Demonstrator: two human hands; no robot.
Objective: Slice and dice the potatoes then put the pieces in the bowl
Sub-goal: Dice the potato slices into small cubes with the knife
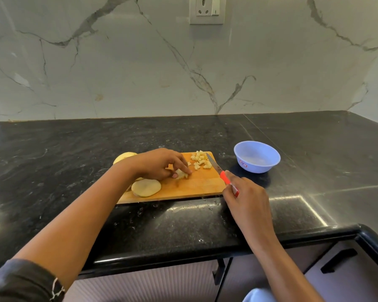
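Observation:
A wooden cutting board [196, 185] lies on the black counter. My left hand [159, 163] pinches a small bunch of cut potato strips [182, 174] near the board's middle. A heap of diced potato [200, 160] sits at the board's far right corner. A flat potato slice [146, 187] lies at the near left of the board, and a larger potato piece [123, 157] shows behind my left wrist. My right hand [246, 194] grips a knife by its red handle [225, 178], the blade [213, 163] pointing away over the board's right edge. The pale blue bowl [257, 156], right of the board, looks empty.
The black stone counter [74, 153] runs wide to the left and behind the board. A marble wall with a socket [206, 10] stands at the back. The counter's rounded front edge [183, 256] lies near me, with cabinet doors below.

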